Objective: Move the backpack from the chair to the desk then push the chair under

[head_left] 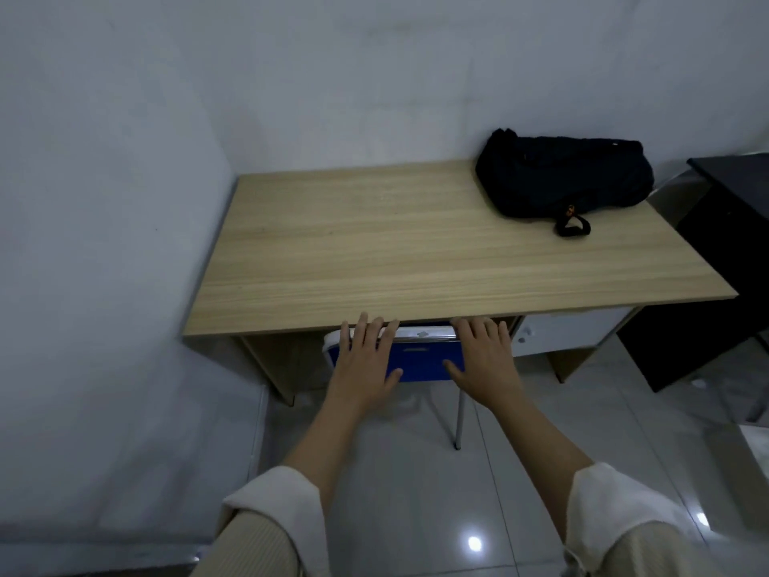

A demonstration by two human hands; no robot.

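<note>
From my remote feed, the black backpack [564, 177] lies on its side at the far right corner of the light wood-grain desk [374, 251], close against the white wall [125, 139], with a short strap loop [574, 226] trailing toward the desk's near edge. A small orange-yellow tag shows near that loop and a tiny pale patch sits on the bag's upper edge — neither carries lettering I can read, and I can make out no brand anywhere on it.

Below the desk's front edge, the blue chair [420, 360] stands tucked in, its backrest topped by a chrome rail and a white corner, one metal leg reaching down to the glossy tiled floor [416, 493]. A darker slot-shaped mark on the backrest is too blurred to read.

My left hand [364, 364] lies flat on the backrest's left side, fingers spread and reaching over the rail; my right hand [482, 360] does the same on the right side — both palms open, fingers apart, pressing against the chair and clasped around nothing. Cream sleeves are pushed up both forearms.

A white drawer unit [570, 335] sits under the desk's right half, and a black cabinet [715, 285] stands just beside the desk on the right.
</note>
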